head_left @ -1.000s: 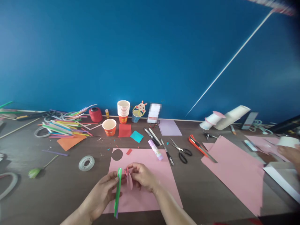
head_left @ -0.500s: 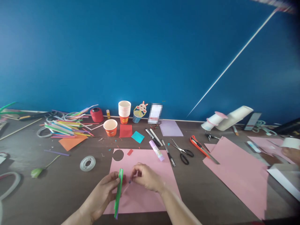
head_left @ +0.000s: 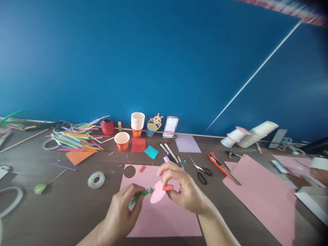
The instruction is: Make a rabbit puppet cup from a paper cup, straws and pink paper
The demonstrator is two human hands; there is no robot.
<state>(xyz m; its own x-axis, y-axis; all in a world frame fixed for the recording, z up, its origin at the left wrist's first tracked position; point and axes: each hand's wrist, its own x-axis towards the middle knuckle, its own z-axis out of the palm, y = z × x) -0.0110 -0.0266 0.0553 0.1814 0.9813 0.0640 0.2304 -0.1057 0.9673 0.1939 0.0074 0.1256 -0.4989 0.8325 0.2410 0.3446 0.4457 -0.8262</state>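
Closed around a green straw (head_left: 146, 193) with a purple strip beside it, my left hand (head_left: 123, 208) tilts it toward the right. The straw's tip meets or nearly meets the edge of a pink paper circle (head_left: 157, 194); contact is unclear. My right hand (head_left: 186, 191) pinches that circle, and a small red piece (head_left: 167, 188) shows at its fingertips. Both hands are above a pink paper sheet (head_left: 164, 223) with a round cut-out (head_left: 129, 172) at its far left corner. A scrap of red paper (head_left: 142, 168) lies near the cut-out.
Scissors (head_left: 201, 171) and a red utility knife (head_left: 220, 164) lie to the right, beside stacked pink paper (head_left: 266, 191). At left are a tape roll (head_left: 89, 180) and a pile of straws (head_left: 69, 140). Paper cups (head_left: 137, 121) stand near the blue wall. Another person's hand (head_left: 319, 176) shows far right.
My right hand has risen and now holds the pink paper circle with the red piece. My left hand has turned the green straw from near upright to slanting right, toward the circle.
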